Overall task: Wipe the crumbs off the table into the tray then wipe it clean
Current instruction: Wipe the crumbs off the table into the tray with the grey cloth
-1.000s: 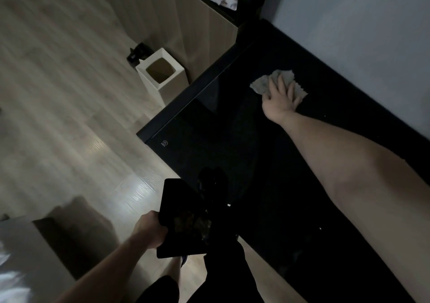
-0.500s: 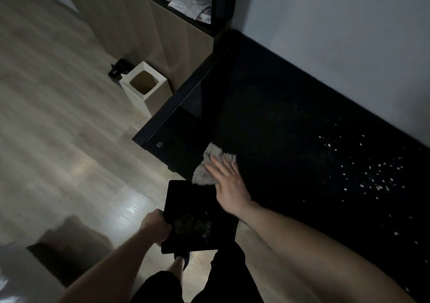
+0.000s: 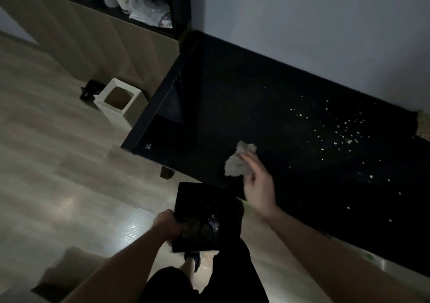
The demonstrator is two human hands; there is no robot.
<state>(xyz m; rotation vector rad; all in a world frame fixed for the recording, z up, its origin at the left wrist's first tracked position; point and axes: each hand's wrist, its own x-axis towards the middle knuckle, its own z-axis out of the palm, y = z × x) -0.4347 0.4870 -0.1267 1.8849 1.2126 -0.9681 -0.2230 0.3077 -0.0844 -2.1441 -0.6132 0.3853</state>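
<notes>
Gripping a flat black rectangular tray (image 3: pixel 204 216) by its near-left edge with the left hand (image 3: pixel 168 226), just below the glossy black table (image 3: pixel 232 97) – pressing a crumpled pale grey cloth (image 3: pixel 235 163) onto the tabletop under the right hand (image 3: pixel 257 186), fingers blurred. Scattered white crumbs (image 3: pixel 344 130) lying further right.

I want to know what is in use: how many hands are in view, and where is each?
2. The left hand grips the tray below the table edge; the right hand is on the cloth.
</notes>
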